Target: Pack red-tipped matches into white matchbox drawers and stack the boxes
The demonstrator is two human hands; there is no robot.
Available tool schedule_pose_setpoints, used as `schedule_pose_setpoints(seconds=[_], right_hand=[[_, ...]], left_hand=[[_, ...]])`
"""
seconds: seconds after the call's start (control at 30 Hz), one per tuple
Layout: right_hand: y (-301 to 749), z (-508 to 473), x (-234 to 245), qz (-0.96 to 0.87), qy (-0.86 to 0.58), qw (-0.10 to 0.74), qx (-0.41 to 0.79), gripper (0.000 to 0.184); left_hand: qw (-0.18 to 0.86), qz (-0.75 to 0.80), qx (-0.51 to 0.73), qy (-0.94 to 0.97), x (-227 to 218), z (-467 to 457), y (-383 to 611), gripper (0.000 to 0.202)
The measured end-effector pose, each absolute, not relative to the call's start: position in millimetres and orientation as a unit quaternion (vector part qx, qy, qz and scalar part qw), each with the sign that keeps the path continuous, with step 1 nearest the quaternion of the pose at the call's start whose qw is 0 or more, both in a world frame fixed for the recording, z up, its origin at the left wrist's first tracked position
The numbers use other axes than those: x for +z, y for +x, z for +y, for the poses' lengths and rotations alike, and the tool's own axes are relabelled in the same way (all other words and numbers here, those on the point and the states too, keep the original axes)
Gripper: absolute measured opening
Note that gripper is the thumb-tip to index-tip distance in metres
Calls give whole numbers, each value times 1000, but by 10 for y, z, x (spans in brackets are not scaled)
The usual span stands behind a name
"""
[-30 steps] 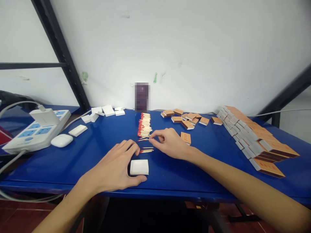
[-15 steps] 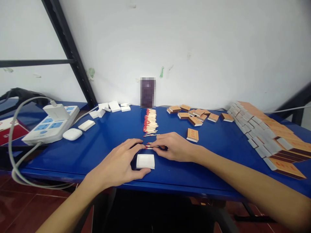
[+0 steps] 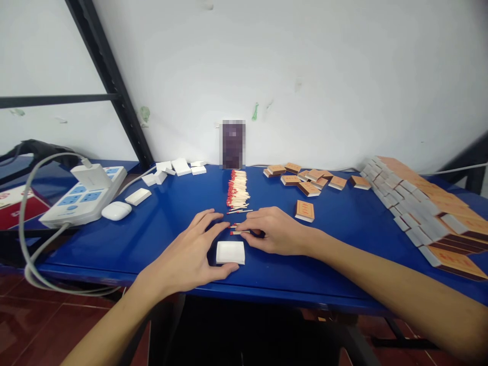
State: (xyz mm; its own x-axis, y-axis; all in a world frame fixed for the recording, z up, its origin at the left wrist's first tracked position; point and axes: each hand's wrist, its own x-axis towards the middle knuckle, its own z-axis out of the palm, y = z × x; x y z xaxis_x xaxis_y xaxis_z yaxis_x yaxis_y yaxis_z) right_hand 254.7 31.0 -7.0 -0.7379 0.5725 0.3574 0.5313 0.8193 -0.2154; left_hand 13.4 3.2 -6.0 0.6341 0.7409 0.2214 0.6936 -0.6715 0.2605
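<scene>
A white matchbox tray (image 3: 230, 252) lies on the blue table near its front edge. My left hand (image 3: 192, 252) curves around the tray's left side, fingers apart, with the thumb by its lower edge and a fingertip close to the heads of a few loose matches. My right hand (image 3: 272, 230) is pinched down on red-headed matches (image 3: 236, 233) just beyond the tray; its fingers hide their tail ends. Farther back, a long heap of matches (image 3: 238, 189) lies with the red heads to the left.
A single matchbox (image 3: 304, 210) lies right of my hand, with scattered matchboxes (image 3: 308, 188) behind. Stacked matchboxes (image 3: 419, 213) fill the right side. White trays (image 3: 180, 166), an earbud case (image 3: 116, 210) and a power strip (image 3: 82, 195) are on the left. A blurred dark object (image 3: 233, 145) leans on the wall.
The whole view has shifted slightly. Both hands stay almost where they were around the tray and the loose matches; the left fingertip sits slightly farther from the match heads.
</scene>
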Motion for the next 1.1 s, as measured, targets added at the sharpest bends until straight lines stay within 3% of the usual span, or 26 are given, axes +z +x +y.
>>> schedule_pose_setpoints(seconds=[0.13,0.47,1.1], right_hand=[[2558,320,-73,-914,-317,248,44,16],[2544,331,-74,-912,-327,233,81,9],[2535,351,-88,-893,-375,243,56,13]], left_hand=[[82,390,160,903,-91,49,107,71],[85,398,131,904,-80,45,117,70],[75,396,146,903,-102,43,107,70]])
